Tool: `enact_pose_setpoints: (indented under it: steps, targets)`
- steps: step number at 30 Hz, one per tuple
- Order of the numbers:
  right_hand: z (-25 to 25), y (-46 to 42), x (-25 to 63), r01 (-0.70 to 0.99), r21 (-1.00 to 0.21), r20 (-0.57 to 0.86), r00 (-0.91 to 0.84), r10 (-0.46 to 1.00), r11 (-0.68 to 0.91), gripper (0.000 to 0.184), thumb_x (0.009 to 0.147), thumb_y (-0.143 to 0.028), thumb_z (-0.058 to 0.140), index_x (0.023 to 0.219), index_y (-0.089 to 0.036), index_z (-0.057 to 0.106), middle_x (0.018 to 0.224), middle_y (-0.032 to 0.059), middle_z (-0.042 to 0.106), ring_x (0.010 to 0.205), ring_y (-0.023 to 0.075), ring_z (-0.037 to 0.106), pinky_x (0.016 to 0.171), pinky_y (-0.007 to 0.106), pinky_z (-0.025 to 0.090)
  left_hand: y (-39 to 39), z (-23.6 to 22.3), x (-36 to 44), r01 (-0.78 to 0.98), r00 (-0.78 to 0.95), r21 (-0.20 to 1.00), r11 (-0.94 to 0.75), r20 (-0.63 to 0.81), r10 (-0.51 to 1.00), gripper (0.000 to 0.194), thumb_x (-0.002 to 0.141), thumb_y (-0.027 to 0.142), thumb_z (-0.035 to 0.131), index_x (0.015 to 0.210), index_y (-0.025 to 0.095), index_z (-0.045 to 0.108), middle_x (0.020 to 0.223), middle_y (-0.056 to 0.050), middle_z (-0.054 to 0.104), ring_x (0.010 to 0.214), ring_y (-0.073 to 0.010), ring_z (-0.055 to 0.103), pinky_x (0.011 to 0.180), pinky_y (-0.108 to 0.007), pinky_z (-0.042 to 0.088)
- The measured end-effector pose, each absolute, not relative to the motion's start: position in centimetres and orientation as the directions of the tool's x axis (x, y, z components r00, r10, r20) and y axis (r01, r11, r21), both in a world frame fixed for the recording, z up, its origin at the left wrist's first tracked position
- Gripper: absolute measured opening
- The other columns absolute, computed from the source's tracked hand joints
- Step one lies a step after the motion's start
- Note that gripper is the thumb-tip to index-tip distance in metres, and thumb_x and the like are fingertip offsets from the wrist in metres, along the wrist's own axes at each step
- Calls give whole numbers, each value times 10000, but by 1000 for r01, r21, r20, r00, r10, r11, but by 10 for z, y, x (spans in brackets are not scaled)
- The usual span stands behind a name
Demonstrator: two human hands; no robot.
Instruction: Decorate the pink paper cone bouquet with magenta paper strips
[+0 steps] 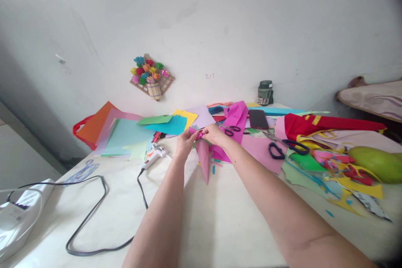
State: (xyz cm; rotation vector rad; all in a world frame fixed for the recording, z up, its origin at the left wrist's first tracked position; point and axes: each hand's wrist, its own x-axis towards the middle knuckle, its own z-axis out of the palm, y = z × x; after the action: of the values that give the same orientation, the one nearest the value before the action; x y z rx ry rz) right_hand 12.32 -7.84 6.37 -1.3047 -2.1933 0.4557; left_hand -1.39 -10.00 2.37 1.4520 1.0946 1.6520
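My left hand (184,141) and my right hand (215,135) are close together over the far middle of the table, fingers pinched. Between them is a small crumpled piece of magenta paper (195,132), which both hands hold. Just below the fingers a pink paper cone (203,160) points toward me, a bit of green at its wide end. Whether the cone rests on the table or is joined to the magenta piece, I cannot tell. Right of my hands lies a large magenta paper sheet (238,118) with dark-handled scissors (231,130) on it.
A white glue gun (154,155) with a black cord lies left of my arms, near a power strip (23,213). Coloured sheets (125,137) spread at the back left. Larger scissors (287,147), a phone (258,119), a jar (265,93) and paper scraps (348,167) occupy the right.
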Motion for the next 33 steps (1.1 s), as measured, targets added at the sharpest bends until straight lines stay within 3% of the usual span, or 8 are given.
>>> enact_pose_setpoints:
  steps: [4,7,14,23,28,33]
  targets:
    - [62,-76,123,692,-545,286,-376,881,472,163,730,-148,570,698,-122,729,618,37,660,588,120,539,530,216,330,-99,23,-15,86,-158,900,-427,435,886,306,618,437,720,660,149,625,585,12,547,588,-108,474,579,-230,379]
    - [58,-72,121,656,-574,317,-373,872,490,161,712,-113,578,743,-136,734,714,46,696,681,134,593,611,207,389,-101,25,-14,106,-187,911,-399,413,891,303,605,422,731,619,151,596,563,26,519,543,-89,429,535,-220,342]
    - [55,-72,121,522,-711,319,-356,878,470,277,685,-52,572,915,-141,697,806,33,707,720,119,623,671,199,444,-105,29,-13,99,-224,928,-359,372,901,325,563,419,756,594,155,568,536,34,493,505,-78,387,495,-221,301]
    - [56,-72,121,532,-695,324,-368,871,484,192,683,-82,582,819,-135,707,750,31,689,685,119,596,632,196,427,-100,26,-13,42,-212,908,-417,416,884,332,551,428,753,580,156,567,540,25,524,559,-99,455,567,-231,355]
    - [58,-76,122,606,-655,268,-372,889,451,146,715,-142,550,668,-116,685,504,-20,542,499,94,463,521,208,345,-98,24,-15,75,-219,905,-420,425,878,317,572,428,739,601,160,571,563,21,541,563,-103,462,573,-234,362]
    - [57,-76,123,589,-666,237,-417,878,459,172,715,-162,525,582,-123,627,420,-67,354,446,71,347,484,204,274,-96,20,-17,102,-225,901,-421,433,873,302,612,415,717,623,157,559,561,27,526,559,-98,459,563,-225,357]
